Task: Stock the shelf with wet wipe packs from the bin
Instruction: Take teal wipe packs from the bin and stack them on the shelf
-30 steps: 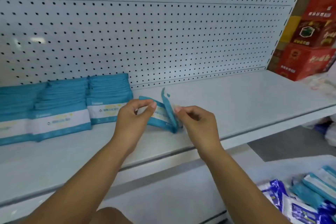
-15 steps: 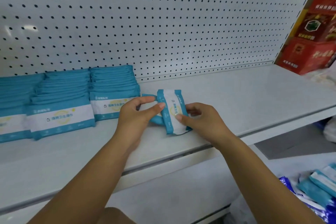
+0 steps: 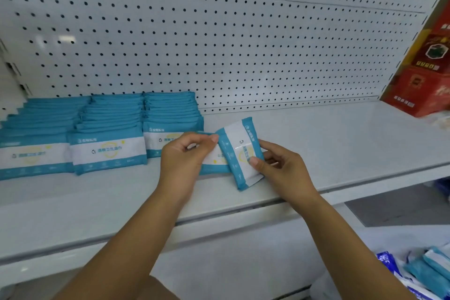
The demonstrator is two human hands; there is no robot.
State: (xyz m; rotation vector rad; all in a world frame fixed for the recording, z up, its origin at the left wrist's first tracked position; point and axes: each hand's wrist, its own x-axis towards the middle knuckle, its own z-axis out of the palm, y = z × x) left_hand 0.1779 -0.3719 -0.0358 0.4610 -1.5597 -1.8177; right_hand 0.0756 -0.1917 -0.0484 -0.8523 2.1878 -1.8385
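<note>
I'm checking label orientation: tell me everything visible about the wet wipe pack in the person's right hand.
The teal and white soft plastic wet wipe pack is a flat pouch with teal edges and a white middle band with faint yellow print. It is turned on end and tilted, label facing the camera. The right hand pinches its right edge, thumb on the front. It overlaps a second teal and white pack held by the left hand.

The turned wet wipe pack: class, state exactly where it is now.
Head view, centre: the pack is over the shelf, gripped by the right hand, right of the nearest stack.
</note>
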